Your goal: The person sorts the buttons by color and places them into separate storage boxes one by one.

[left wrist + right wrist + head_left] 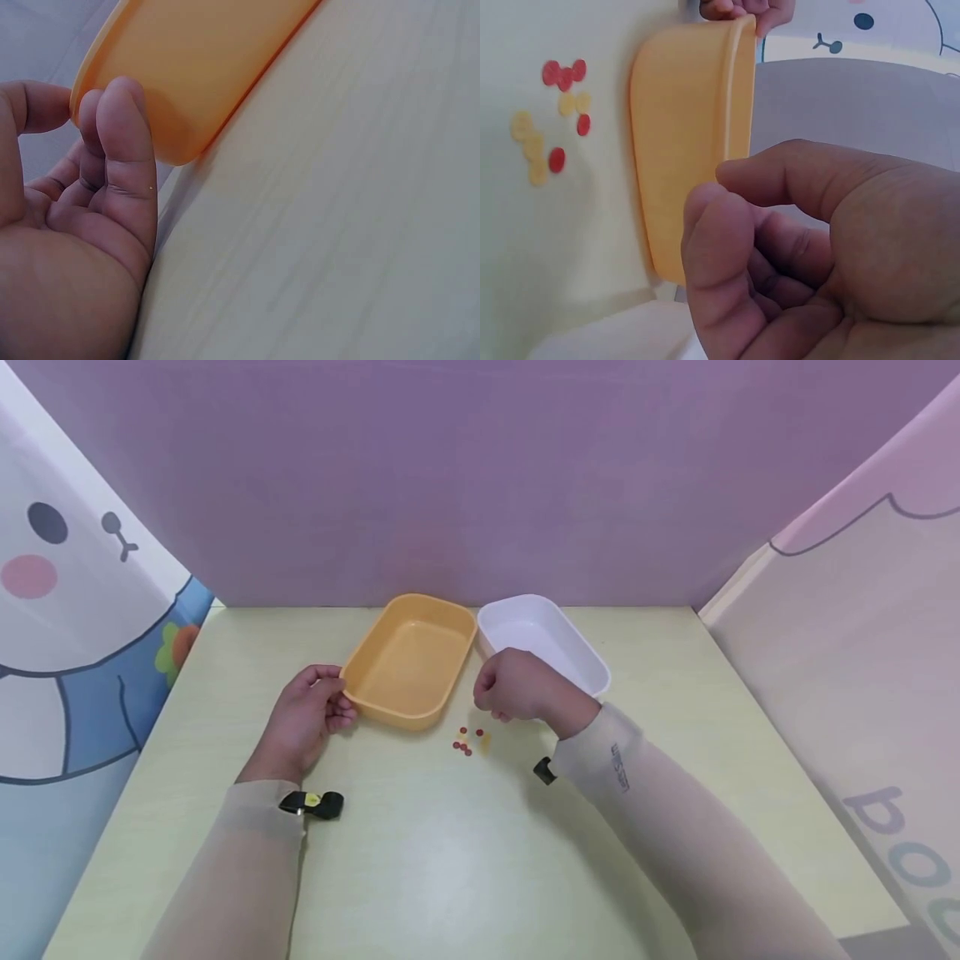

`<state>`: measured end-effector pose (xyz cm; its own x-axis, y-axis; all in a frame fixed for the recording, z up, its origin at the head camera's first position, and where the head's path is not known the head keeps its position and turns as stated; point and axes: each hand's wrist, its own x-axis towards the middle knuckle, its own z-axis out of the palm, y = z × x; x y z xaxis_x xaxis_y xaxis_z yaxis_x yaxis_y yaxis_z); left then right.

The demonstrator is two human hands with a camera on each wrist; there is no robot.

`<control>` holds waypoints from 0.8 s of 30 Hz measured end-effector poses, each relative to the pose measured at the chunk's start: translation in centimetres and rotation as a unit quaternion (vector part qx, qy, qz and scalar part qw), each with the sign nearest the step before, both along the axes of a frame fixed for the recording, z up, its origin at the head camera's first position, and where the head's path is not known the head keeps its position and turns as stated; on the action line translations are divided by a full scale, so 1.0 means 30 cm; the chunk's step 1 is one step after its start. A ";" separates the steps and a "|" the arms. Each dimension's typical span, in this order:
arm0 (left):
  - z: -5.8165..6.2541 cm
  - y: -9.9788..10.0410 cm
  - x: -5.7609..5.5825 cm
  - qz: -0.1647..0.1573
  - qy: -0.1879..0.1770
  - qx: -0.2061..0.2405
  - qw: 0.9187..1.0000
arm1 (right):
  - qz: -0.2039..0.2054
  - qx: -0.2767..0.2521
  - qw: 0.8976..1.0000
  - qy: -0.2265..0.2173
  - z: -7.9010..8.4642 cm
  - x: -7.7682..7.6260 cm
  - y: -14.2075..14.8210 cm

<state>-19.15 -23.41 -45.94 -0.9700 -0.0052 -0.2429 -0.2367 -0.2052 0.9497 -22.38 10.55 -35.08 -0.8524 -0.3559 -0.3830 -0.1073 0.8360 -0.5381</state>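
My left hand point(303, 718) grips the left front corner of an orange plastic tray point(412, 660). In the left wrist view, fingertips point(124, 112) lie against the tray's wall at its rim. My right hand point(517, 685) is in the air over the near side of a white plastic tray point(528, 618). Its fingers are curled, with thumb and forefinger tips close together point(712, 195); I see nothing between them. Several small red discs point(556, 160) and yellow discs point(534, 146) lie on the table in front of the orange tray, some touching or overlapping.
The two trays stand side by side at the back of a pale table point(420, 860). A purple wall point(450, 485) rises behind them. Printed panels with a cartoon figure point(82, 610) and lettering point(915, 852) flank the table left and right.
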 end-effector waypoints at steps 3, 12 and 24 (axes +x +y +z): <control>0.005 0.001 0.003 -0.001 0.003 -0.003 1.000 | -0.004 0.003 1.000 -0.009 -0.016 0.013 -0.002; 0.003 0.004 0.001 -0.001 0.005 -0.004 1.000 | 0.015 0.015 1.000 0.002 -0.082 0.073 0.010; 0.001 -0.001 -0.001 -0.003 0.003 -0.003 1.000 | 0.029 0.037 0.998 0.042 -0.170 0.127 0.022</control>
<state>-19.16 -23.43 -45.90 -0.9716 -0.0015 -0.2366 -0.2316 -0.1987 0.9523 -18.58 11.21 -40.17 -0.8616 -0.3792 -0.3373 -0.1991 0.8639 -0.4627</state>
